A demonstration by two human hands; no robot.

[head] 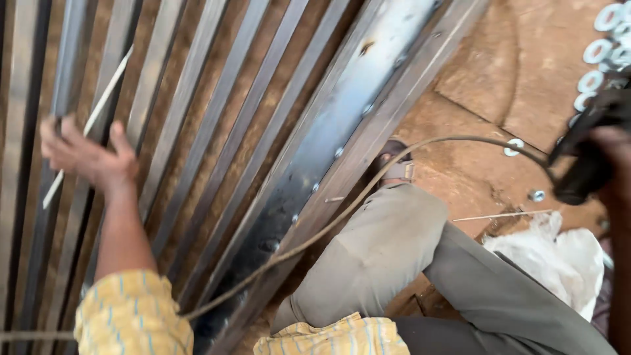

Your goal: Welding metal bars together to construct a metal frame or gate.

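My left hand (82, 152) reaches out over a metal grille of parallel bars (197, 118) and pinches a thin pale welding rod (98, 108) that slants across the bars. My right hand (614, 148), at the right edge and partly cut off, grips a black electrode holder (585, 161). A tan cable (342, 213) runs from the holder across my knee to the lower left. A wide flat steel frame bar (342, 125) with weld spots borders the grille on the right.
My bent leg in grey trousers (394, 256) and a sandalled foot (394, 167) rest beside the frame on brown earth floor (513, 72). Several white washers (601, 49) lie at the top right. A spare rod (503, 215) and a white bag (559, 253) lie nearby.
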